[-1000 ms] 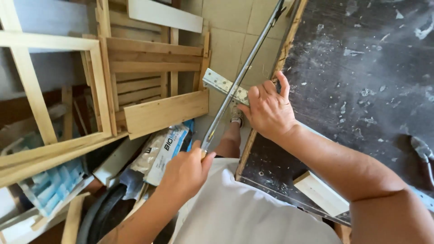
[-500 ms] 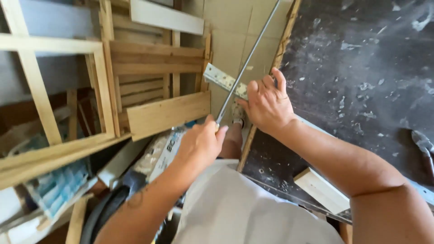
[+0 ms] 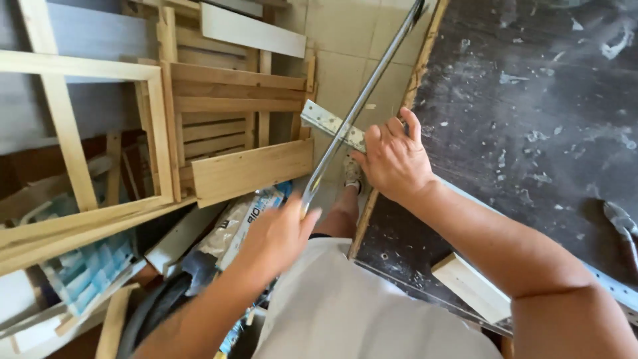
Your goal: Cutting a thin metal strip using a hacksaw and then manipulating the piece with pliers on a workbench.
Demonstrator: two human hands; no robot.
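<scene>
Between the 2 hands, a long thin metal rod (image 3: 362,100) slants from the lower middle of the view up to the top edge, crossing over the pale tiled floor (image 3: 345,66). Its lower end sits in the left hand (image 3: 276,233), whose fingers are curled tight around it, the forearm reaching up from the bottom left. Higher up, the right hand (image 3: 393,159) rests at the edge of the dark, paint-flecked table (image 3: 531,100), with its arm stretched across the table's lower corner. That hand's fingers are bent down onto a perforated metal strip (image 3: 330,124), which lies flat and juts out leftward past the table's edge; the rod passes over this strip just beside the fingertips. Whether the right hand also touches the rod, I cannot tell.

Just below the right arm, a small pale wooden block (image 3: 473,287) lies on the table near its edge. At the far right, a grey metal tool (image 3: 621,219) is only partly in view. Left of the rod, wooden frames (image 3: 159,133) and a loose plank (image 3: 252,169) stand crowded together, with crumpled plastic bags (image 3: 242,223) and a light blue package (image 3: 83,272) on the floor beneath them. One shoe (image 3: 352,174) shows under the right hand.
</scene>
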